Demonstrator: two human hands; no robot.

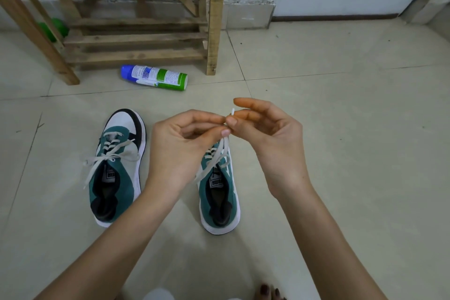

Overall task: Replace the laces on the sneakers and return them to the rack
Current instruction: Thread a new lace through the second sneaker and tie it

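Left grip (pixel 185 143): thumb and forefinger pinched narrow on the lace (pixel 222 151), other fingers curled under. Right grip (pixel 267 134): thumb and a fingertip pinch the same lace just beside the left pinch, with the forefinger lifted free above. A white tip (pixel 232 111) pokes up between the two pinches. (Cannot tell whether one end or both are held; the fingers hide it.)

Two strands run from the pinch down to the upper eyelets of the sneaker (pixel 220 202). It stands on the floor (pixel 341 129) under the hands, toe pointing away. The left grip covers its front half, so the lower lacing is unseen.

Second sneaker (pixel 117 178) stands to the left, apart from both hands. It is laced, with its ends loose and untied across the tongue.

Beyond, a can (pixel 155 77) lies on its side near the foot of the rack (pixel 136 39).

Judgement: lacing is near done, and the ends are being evened or readied for a knot. Racking has not begun.

Risks:
- A hard upward pull could lift or tip the sneaker, since nothing pins it down.
- An uneven pull would draw one end short, leaving too little to tie.
- The pinch sits close to the tip. A slip would drop the end and slacken the top crossings.
- The second sneaker's loose ends could drag or snag on the way to the rack, and the can lies near that path.
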